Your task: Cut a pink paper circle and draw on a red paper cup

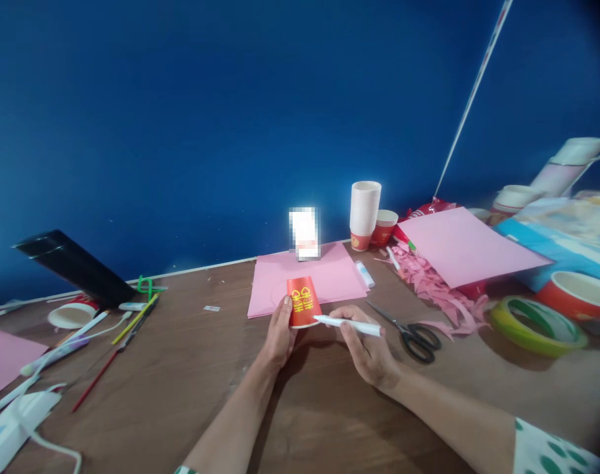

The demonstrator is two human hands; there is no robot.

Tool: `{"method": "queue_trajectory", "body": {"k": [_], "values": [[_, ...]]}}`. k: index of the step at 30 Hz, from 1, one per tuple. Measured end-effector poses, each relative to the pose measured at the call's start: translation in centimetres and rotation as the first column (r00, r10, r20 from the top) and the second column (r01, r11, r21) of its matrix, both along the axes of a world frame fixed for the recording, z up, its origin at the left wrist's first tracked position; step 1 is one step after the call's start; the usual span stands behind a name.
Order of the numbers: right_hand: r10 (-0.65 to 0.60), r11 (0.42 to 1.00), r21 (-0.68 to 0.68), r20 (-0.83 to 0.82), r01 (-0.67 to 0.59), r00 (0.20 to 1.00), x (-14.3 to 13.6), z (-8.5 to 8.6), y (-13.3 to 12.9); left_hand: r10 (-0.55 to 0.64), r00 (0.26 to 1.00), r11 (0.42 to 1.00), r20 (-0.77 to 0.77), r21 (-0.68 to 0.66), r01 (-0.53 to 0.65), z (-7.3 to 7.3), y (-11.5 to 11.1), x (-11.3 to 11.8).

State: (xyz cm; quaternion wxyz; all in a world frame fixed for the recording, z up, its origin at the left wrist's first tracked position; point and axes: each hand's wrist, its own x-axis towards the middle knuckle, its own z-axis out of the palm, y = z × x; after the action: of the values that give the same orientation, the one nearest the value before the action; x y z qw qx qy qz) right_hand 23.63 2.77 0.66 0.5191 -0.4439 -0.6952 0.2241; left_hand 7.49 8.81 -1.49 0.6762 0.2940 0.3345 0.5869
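Observation:
My left hand (279, 332) is closed around a red paper cup (304, 295) with a yellow double-happiness sign, its thumb along the left side. The cup's narrower end points away from me and its wider rim faces me. In my right hand (366, 349) is a white marker pen (354, 325), pinched between thumb and fingers. The pen's left end is right by the cup's lower right edge; whether it touches I cannot tell. Beyond the cup lie pink paper sheets (265, 280). Black-handled scissors (418, 341) rest to the right of my right hand.
Stacked paper cups (365, 214) stand by the blue wall (206, 131). At right are pink paper shreds (428, 283), a yellow-green tape roll (507, 329) and a red-and-white cup (561, 299). At left are a tilted black bottle (83, 266), pencils (135, 319) and a white power strip (18, 424).

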Motion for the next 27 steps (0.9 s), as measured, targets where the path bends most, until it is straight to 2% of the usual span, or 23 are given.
{"method": "queue_trajectory", "body": {"k": [9, 20, 27], "values": [[0.032, 0.998, 0.049, 0.027, -0.033, 0.999, -0.1, 0.45, 0.07, -0.009, 1.0, 0.999, -0.006, 0.038, 0.009, -0.25, 0.15, 0.01], [-0.02, 1.0, -0.002, -0.047, 0.02, 0.999, 0.0, -0.22, 0.25, 0.014, 0.999, 0.999, -0.034, 0.045, -0.012, -0.02, 0.04, 0.13], [-0.015, 1.0, -0.022, -0.036, 0.014, 0.999, -0.01, -0.23, 0.28, -0.023, 0.997, 0.996, -0.078, 0.081, 0.029, -0.24, -0.03, 0.11]]}}
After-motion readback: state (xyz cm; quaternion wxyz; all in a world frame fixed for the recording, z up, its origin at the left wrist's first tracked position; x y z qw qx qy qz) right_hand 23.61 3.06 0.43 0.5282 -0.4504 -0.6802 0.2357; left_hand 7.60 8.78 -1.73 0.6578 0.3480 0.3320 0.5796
